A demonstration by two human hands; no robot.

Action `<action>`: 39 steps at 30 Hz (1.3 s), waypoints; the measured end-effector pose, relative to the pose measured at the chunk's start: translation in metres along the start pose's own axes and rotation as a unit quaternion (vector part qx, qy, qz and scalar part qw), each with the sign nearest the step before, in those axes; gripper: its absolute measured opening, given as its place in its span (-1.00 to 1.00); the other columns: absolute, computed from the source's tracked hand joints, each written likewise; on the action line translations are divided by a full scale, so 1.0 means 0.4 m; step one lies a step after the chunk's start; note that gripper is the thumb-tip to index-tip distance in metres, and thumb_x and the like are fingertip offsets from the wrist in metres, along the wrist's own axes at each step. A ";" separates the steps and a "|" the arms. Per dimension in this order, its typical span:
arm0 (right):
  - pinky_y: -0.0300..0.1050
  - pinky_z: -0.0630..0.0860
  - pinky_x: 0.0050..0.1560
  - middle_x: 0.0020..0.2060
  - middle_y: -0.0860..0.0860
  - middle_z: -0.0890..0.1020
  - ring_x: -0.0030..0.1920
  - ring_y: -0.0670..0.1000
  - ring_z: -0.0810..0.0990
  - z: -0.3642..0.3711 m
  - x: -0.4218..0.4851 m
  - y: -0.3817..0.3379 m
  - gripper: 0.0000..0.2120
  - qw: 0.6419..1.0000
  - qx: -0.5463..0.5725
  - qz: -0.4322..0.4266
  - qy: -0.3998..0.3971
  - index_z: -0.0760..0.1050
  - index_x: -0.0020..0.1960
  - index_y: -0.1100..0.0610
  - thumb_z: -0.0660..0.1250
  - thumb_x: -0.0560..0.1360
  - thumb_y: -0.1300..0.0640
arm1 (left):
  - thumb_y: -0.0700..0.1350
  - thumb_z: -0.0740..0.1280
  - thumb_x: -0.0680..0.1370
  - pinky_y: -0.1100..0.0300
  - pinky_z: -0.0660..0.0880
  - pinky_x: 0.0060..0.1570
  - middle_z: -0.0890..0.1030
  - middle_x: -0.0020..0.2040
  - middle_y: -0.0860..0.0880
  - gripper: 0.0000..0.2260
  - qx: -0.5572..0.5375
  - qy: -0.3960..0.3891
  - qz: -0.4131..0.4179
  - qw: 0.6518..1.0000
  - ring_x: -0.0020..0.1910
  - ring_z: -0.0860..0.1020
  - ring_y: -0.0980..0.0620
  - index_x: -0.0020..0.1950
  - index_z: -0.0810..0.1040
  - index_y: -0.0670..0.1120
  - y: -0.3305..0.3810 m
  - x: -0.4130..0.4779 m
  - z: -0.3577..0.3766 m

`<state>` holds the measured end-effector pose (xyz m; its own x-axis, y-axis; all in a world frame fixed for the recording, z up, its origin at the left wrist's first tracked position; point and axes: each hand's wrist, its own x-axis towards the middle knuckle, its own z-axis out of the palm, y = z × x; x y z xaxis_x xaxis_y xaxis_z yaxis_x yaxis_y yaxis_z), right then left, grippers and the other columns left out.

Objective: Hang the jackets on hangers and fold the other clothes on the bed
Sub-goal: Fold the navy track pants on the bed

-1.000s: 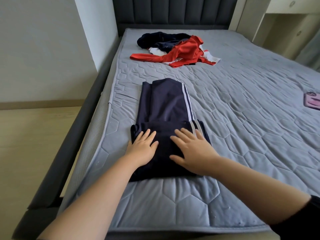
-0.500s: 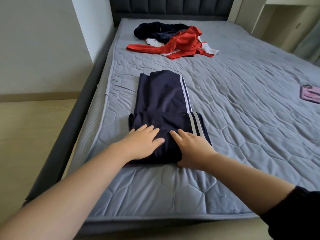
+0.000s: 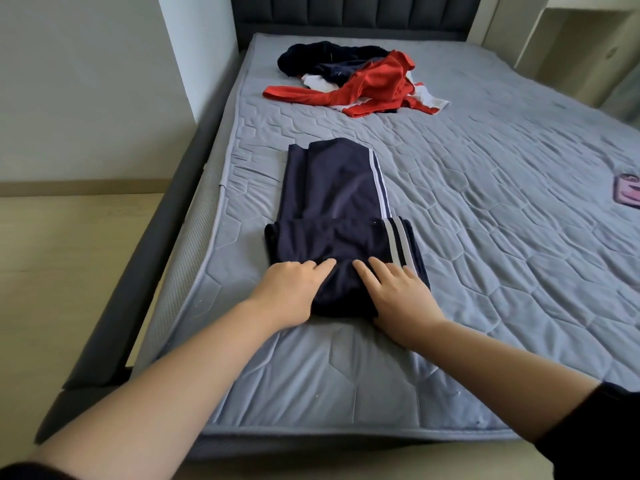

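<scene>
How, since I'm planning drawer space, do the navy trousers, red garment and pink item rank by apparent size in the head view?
1. navy trousers
2. red garment, farther away, so true size unsure
3. pink item, cut off by the frame edge

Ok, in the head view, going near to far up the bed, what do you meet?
Left hand and right hand side by side, resting on the navy trousers → pile of red and navy clothes → dark headboard.
</scene>
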<state>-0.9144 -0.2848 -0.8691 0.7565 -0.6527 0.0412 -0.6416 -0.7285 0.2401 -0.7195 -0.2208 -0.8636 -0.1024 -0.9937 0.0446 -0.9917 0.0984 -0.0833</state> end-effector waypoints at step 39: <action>-0.19 0.53 0.13 0.25 0.04 0.59 0.20 -0.03 0.59 -0.044 0.058 0.196 -0.54 0.581 0.793 0.142 -0.117 0.43 0.33 0.08 0.29 0.50 -0.10 | -0.09 0.41 0.51 -0.02 0.55 0.10 0.67 0.00 -0.18 -0.75 -0.737 0.002 -0.362 0.571 -0.01 0.64 -0.14 0.11 0.58 -0.21 -0.111 0.042 -0.014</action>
<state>-0.9449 -0.3536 -0.8321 0.6729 -0.6683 -0.3171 -0.1864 0.2617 -0.9470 -0.6778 -0.2417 -0.8538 0.3792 -0.8026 -0.4605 0.2370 -0.3968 0.8868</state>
